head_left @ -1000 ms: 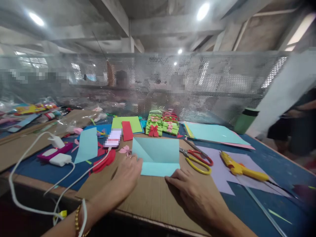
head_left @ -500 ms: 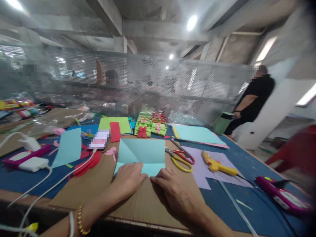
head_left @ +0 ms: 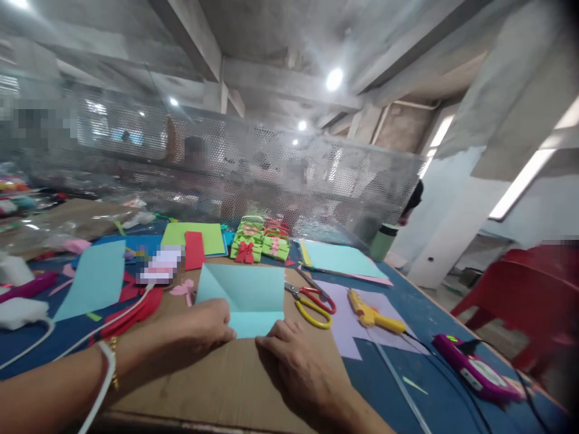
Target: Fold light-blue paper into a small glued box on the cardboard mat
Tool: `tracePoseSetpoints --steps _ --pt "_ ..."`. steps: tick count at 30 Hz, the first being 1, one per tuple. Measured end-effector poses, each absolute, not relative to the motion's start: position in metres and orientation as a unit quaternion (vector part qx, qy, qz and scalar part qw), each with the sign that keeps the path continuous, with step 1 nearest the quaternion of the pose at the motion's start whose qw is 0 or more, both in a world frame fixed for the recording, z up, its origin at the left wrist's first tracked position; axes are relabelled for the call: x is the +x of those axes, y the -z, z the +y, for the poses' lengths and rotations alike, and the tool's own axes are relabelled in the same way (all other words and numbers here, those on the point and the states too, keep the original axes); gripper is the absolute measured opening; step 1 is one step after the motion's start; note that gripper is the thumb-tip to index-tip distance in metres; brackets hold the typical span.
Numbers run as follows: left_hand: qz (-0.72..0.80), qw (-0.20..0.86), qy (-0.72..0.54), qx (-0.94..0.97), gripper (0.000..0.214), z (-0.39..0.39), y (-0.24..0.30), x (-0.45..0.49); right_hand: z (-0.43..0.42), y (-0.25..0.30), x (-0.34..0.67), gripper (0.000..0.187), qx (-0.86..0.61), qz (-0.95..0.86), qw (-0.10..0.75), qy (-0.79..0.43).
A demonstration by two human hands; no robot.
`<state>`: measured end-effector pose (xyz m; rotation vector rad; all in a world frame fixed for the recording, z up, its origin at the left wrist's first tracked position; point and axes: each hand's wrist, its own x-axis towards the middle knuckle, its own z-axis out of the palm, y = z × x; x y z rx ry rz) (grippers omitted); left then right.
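Note:
A light blue sheet of paper (head_left: 253,289) lies on a brown cardboard piece (head_left: 217,380), its near part folded up in a strip and a diagonal crease on its upper left. My left hand (head_left: 210,322) is closed at the near left corner, with the thumb along the folded edge. On the near right part of that edge, my right hand (head_left: 289,349) presses with curled fingers. Just right of the paper lie scissors (head_left: 312,304) with one red and one yellow handle.
A yellow glue gun (head_left: 373,313) rests on purple paper (head_left: 346,337). Behind are small green paper bags (head_left: 248,241) with bows and a stack of coloured sheets (head_left: 339,256). A phone (head_left: 160,265) with a white cable lies left. A magenta power strip (head_left: 474,367) sits right.
My left hand has slid left along the folded edge, away from my right hand, which stays near the same part of the paper. The view has turned right; the person in black is mostly hidden.

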<state>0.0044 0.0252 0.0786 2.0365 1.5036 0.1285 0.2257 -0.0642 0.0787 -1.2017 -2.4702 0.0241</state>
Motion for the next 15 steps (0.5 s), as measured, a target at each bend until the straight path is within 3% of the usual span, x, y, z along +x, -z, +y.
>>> tracePoseSetpoints --steps 6,15 --pt "0.597 0.266 0.001 0.757 0.026 0.016 -0.093 -0.025 -0.058 -0.078 0.227 0.025 -0.412 -0.885 0.213 -0.037" --pt "0.61 0.268 -0.063 0.743 0.029 0.005 -0.104 -0.056 -0.053 -0.072 0.225 0.03 -0.391 -0.887 0.244 -0.021"
